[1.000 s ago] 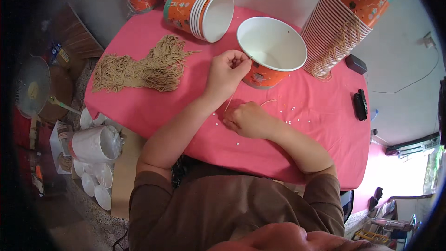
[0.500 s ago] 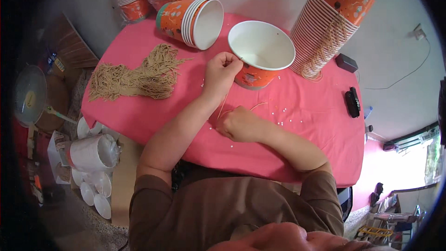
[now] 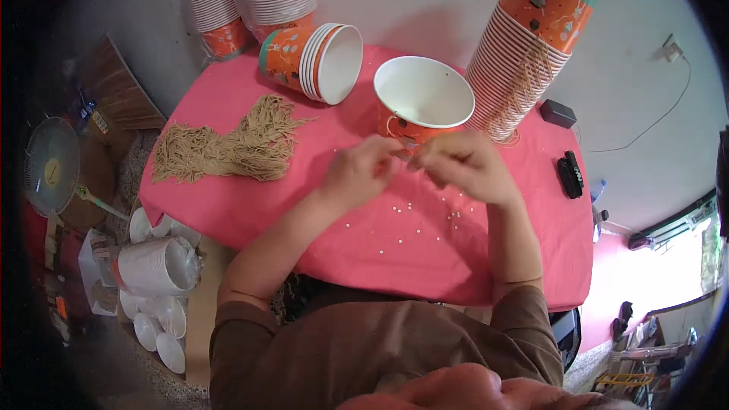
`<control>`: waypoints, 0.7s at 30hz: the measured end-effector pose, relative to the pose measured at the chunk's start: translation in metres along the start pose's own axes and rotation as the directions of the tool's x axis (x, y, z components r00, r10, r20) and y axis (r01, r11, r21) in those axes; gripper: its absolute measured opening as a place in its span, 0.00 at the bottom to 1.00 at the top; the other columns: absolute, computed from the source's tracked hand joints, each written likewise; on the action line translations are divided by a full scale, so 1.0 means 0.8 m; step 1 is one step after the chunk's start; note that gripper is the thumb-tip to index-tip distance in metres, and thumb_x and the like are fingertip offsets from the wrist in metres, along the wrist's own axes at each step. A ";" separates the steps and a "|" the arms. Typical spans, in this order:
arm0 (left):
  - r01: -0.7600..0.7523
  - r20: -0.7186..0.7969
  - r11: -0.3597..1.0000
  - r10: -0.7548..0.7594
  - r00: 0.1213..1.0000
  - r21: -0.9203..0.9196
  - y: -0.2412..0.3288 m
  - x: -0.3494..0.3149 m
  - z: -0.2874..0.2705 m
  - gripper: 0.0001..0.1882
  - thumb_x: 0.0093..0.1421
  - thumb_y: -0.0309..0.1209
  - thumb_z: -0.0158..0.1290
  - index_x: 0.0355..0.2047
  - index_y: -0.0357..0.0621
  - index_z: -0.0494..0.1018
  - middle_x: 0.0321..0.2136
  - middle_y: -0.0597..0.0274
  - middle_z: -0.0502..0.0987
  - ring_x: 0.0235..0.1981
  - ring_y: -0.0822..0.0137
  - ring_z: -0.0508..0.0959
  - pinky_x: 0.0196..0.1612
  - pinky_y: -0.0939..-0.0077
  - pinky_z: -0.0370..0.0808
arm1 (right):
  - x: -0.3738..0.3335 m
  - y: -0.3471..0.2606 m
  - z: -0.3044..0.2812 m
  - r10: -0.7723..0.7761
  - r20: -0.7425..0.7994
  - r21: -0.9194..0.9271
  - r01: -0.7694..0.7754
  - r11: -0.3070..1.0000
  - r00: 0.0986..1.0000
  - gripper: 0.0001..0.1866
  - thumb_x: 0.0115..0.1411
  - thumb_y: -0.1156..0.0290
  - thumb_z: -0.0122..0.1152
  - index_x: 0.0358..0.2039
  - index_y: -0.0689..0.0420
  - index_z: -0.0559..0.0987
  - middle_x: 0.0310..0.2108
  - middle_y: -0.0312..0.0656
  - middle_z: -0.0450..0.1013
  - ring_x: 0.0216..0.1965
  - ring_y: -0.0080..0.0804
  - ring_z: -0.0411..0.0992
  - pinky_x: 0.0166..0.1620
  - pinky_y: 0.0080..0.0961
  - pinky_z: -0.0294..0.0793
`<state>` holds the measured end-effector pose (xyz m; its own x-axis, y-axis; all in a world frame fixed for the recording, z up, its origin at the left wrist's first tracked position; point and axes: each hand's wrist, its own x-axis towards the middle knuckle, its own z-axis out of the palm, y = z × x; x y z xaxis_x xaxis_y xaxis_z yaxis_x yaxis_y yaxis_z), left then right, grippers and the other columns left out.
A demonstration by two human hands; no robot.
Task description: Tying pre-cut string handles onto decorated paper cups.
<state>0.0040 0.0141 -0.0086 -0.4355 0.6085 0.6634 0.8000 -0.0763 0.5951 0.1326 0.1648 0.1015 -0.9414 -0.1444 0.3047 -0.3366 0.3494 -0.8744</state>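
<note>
A white-lined orange paper bucket stands upright with its mouth facing up, and a bit of thin tan cord shows at its near side. Just in front of it my two hands almost meet. My left hand is closed in a pinch, its fingertips pointing right. My right hand pinches too, thumb and forefinger beside the left fingertips. They seem to grip the cord's end, though the fingers mostly hide it. Small white beads lie scattered on the pink tablecloth below my hands.
A bundle of tan cords lies at left. Several nested buckets rest on their side behind it. A tall leaning stack of buckets with cords draped on it stands at right, near a black box and a black object.
My right hand has risen from the near part of the table to beside the bucket. My left hand has dropped from the bucket's rim to meet it. The view has shifted slightly.
</note>
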 end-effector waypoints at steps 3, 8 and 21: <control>0.012 0.231 0.986 -0.050 0.972 0.164 0.028 0.027 0.009 0.15 0.58 0.35 0.54 0.44 0.44 0.73 0.33 0.52 0.77 0.33 0.53 0.79 0.33 0.60 0.77 | 0.001 -0.010 -0.023 0.026 -0.211 0.187 0.014 0.982 0.977 0.12 0.65 0.71 0.52 0.28 0.63 0.79 0.17 0.30 0.67 0.18 0.13 0.62 0.20 0.15 0.57; 0.033 0.050 0.997 -0.037 0.998 0.068 -0.007 0.053 0.005 0.17 0.59 0.38 0.54 0.44 0.41 0.72 0.34 0.50 0.76 0.37 0.51 0.78 0.37 0.57 0.75 | 0.004 -0.001 -0.044 -0.160 -0.360 0.438 0.318 0.841 0.919 0.12 0.64 0.69 0.51 0.29 0.64 0.75 0.17 0.37 0.69 0.14 0.18 0.61 0.18 0.14 0.57; 0.325 0.019 0.884 -0.339 0.941 -0.336 0.030 0.067 -0.097 0.11 0.64 0.32 0.51 0.38 0.38 0.78 0.23 0.67 0.75 0.22 0.76 0.72 0.28 0.81 0.70 | 0.031 -0.006 -0.022 -0.018 -0.091 0.607 0.069 0.792 0.996 0.12 0.65 0.69 0.51 0.32 0.65 0.77 0.19 0.44 0.73 0.14 0.28 0.69 0.18 0.20 0.68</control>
<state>-0.0318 -0.0164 0.0767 -0.6729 0.6131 0.4140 0.4269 -0.1353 0.8941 0.1102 0.1756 0.1197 -0.9333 -0.0658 0.3531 -0.3198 -0.2951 -0.9004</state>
